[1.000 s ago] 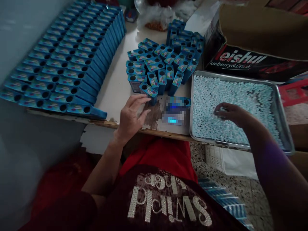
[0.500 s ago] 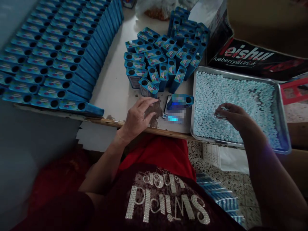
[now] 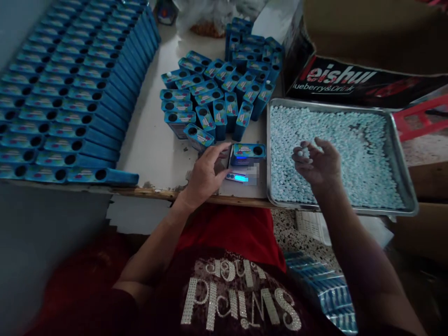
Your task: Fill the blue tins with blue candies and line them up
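Observation:
My right hand (image 3: 317, 163) is palm up over the metal tray (image 3: 272, 186), with several pale candies (image 3: 304, 153) resting on its curled fingers. Pale blue and white candies spread across the tray beneath it. A blue box (image 3: 248, 151) with a dark round hole in its top stands on a small scale (image 3: 234, 177) with a lit display. Just left of the scale, my left hand (image 3: 210, 170) has thumb and fingers apart, holding nothing, its fingertips close to the scale's edge. Behind it stands a loose group of blue boxes (image 3: 210, 95).
Tight rows of blue boxes (image 3: 77, 116) fill the left of the table. A black carton (image 3: 336, 84) stands behind the tray, with a red plastic object (image 3: 420, 119) at its right. A plastic bag (image 3: 210, 25) lies at the back.
My right hand has lifted from the candies and turned palm up, moving left with candies in it. My left hand has come closer to the scale. The view has shifted slightly.

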Tool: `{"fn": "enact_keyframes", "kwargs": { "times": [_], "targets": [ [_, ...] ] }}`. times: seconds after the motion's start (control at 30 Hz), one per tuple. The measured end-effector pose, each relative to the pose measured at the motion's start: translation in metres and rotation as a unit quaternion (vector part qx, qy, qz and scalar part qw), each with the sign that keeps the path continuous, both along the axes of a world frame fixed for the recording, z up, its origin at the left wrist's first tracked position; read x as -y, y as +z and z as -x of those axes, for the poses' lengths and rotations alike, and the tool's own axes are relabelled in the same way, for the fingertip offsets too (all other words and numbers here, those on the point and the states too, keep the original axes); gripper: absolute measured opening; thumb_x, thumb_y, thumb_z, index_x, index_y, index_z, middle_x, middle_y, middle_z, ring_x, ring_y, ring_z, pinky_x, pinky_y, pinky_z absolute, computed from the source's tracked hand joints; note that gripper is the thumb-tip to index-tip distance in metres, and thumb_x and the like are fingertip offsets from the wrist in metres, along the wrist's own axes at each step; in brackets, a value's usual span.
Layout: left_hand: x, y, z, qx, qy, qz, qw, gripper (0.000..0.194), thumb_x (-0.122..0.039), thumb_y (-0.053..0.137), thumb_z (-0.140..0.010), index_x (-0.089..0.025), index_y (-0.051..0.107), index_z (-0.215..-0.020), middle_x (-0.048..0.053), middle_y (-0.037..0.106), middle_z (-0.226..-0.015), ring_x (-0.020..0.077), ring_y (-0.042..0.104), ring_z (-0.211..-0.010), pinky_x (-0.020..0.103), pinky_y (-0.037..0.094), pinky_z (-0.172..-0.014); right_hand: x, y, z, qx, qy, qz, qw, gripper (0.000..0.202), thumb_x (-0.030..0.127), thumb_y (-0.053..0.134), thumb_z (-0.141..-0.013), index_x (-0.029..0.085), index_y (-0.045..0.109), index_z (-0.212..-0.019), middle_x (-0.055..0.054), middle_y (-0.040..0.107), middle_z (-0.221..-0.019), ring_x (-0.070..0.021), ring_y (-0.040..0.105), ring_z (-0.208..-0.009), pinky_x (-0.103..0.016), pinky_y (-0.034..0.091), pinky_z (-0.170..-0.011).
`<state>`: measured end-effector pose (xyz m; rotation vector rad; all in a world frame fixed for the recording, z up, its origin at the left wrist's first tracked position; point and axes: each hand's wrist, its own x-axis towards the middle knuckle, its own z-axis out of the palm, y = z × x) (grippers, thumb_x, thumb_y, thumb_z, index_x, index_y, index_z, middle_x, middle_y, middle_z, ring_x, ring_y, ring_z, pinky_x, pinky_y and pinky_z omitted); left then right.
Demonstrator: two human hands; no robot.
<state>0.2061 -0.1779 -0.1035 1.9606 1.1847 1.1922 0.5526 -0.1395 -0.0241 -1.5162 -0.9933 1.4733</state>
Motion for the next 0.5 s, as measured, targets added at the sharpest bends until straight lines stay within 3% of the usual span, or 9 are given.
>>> {"fn": "enact_keyframes", "kwargs": {
  "times": [0.1, 0.2, 0.3, 0.5],
  "targets": [
    [0.000, -0.002, 0.003, 0.002, 0.000, 0.005, 1.000, 0.075, -0.003, 0.094, -0.090, -0.023, 0.067, -0.158, 0.012, 0.078, -0.147, 0.0282, 0.083, -0.124, 0.049, 0.070, -0.119, -0.012, -0.006, 0.014, -0.016, 0.005, -0.027, 0.999, 0.067, 0.079, 0.084, -0.088, 0.027, 0.046, -0.071, 0.005, 0.044, -0.068, -0.0107, 0.014, -0.056, -0.028, 0.014, -0.051],
    [0.002, -0.004, 0.010, 0.008, 0.007, 0.032, 0.999, 0.066, -0.008, 0.093, -0.094, -0.024, 0.070, -0.154, 0.011, 0.079, -0.143, 0.0266, 0.085, -0.118, 0.047, 0.073, -0.112, -0.027, -0.014, 0.027, -0.033, -0.017, -0.074, 0.997, 0.068, 0.081, 0.082, -0.094, 0.028, 0.045, -0.073, 0.003, 0.053, -0.070, -0.0130, 0.022, -0.056, -0.031, 0.020, -0.052],
    [0.004, -0.006, 0.016, 0.022, 0.017, 0.053, 0.998, 0.058, -0.010, 0.091, -0.096, -0.024, 0.073, -0.150, 0.011, 0.079, -0.141, 0.0262, 0.085, -0.116, 0.047, 0.073, -0.112, -0.040, -0.017, 0.041, -0.057, -0.035, -0.123, 0.990, 0.068, 0.084, 0.083, -0.095, 0.029, 0.047, -0.074, 0.002, 0.052, -0.068, -0.0157, 0.030, -0.056, -0.034, 0.024, -0.051],
    [0.007, -0.014, 0.020, 0.047, 0.020, 0.066, 0.996, 0.053, -0.015, 0.091, -0.097, -0.024, 0.075, -0.147, 0.009, 0.078, -0.140, 0.0243, 0.086, -0.114, 0.045, 0.073, -0.110, -0.039, -0.007, 0.088, -0.062, -0.055, -0.164, 0.983, 0.070, 0.096, 0.077, -0.095, 0.030, 0.057, -0.083, 0.000, 0.050, -0.073, -0.0156, 0.044, -0.055, -0.034, 0.032, -0.044]
  ]
}}
